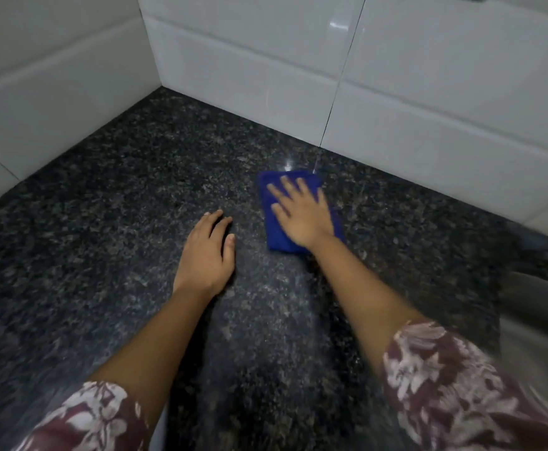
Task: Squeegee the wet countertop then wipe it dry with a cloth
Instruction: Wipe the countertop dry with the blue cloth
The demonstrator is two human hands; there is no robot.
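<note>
The left hand [208, 252] rests on the worktop [103, 222] mid-surface, fingers loosely curled, empty. The right hand [301, 213], fingers spread flat, presses the folded blue cloth [274, 236] near the back edge. Overlapping strokes with even pressure should dry it; blur possibly hides wet streaks.

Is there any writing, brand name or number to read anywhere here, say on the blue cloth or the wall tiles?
None can be read.
Blue cloth under the right hand: plain, no label showing.
White wall tiles: blank.
Dark speckled countertop: only stone pattern.
Sleeves: floral print, no letters.
</note>
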